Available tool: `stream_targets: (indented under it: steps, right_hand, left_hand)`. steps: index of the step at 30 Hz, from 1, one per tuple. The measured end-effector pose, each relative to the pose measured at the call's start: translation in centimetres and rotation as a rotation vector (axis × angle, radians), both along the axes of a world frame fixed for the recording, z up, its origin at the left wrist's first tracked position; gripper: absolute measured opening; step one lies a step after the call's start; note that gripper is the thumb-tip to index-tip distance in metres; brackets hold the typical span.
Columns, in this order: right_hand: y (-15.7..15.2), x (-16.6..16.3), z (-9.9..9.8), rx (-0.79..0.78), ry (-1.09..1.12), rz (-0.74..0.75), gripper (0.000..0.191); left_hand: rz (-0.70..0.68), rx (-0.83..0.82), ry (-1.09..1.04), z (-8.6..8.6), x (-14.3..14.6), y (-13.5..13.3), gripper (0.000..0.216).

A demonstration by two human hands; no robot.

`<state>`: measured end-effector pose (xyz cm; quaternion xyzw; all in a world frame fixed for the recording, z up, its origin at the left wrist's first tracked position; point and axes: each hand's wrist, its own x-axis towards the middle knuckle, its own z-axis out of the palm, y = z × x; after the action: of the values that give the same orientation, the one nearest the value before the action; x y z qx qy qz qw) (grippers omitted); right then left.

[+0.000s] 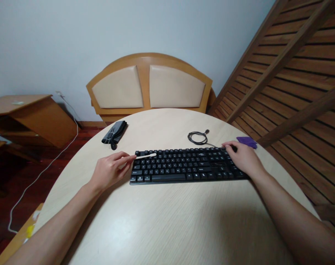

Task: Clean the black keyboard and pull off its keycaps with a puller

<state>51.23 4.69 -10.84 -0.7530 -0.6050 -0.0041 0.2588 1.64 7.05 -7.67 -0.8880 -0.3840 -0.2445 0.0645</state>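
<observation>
1. The left hand (110, 170) has its grip closed on a thin white stick (145, 156), pinched between thumb and fingertips at one end.
2. The stick runs out to the right, nearly level, and its rounded far tip lies over the top rows of keys at the left end of the keyboard (184, 167). Whether the tip touches the keys cannot be told.
3. The right hand (243, 158) lies palm down on the right end of the keyboard, its grip loose and open, with the fingers spread over the keys and reaching the far edge.
4. The keyboard is black and lies flat across the middle of the round, pale desk (167, 221), with its long side facing the person and one hand at each end.
5. Just behind the keyboard, a thin black cable (198, 138) lies in a small coil on the desk.
6. A flat purple thing (247, 142) lies just beyond the right hand, near the desk edge.
7. A dark folded pouch (115, 133) lies at the far left of the desk, well apart from the keyboard.
8. Nothing lies between the hands and the keys.
9. Behind the desk stands a wooden chair (149, 86) with two padded back panels. A low wooden cabinet (32, 114) stands to the left, with a white cord (46, 165) trailing over the floor, and slatted wooden boards (294, 73) lean on the right.
</observation>
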Motion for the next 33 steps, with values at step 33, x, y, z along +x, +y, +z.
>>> stream_targets:
  steps: [33]
  right_hand:
    - [0.1, 0.1, -0.2, -0.021, -0.024, -0.026, 0.034]
  left_hand:
    - [0.108, -0.127, 0.139, 2.8, 0.4, 1.2, 0.037]
